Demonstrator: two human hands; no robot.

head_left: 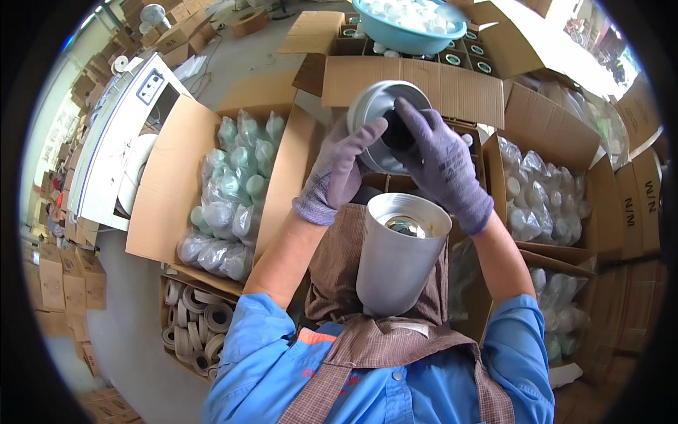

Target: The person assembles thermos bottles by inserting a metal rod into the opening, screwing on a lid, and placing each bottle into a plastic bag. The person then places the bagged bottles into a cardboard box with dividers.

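Note:
Both my hands wear purple-grey gloves. My left hand is closed around the side of a silver cup-shaped metal part, tilted with its opening toward me. My right hand reaches into that opening, its fingers on a black round piece. How far the black piece sits inside is partly hidden by the fingers. Below my hands, a silver metal canister stands in my lap on the brown checked apron. A shiny mirrored liner shows inside its open top.
Cartons with plastic-wrapped bottles stand left and right. A light blue basin of white pieces rests on a divided carton ahead. Pale rings fill a box at lower left. A white machine stands far left.

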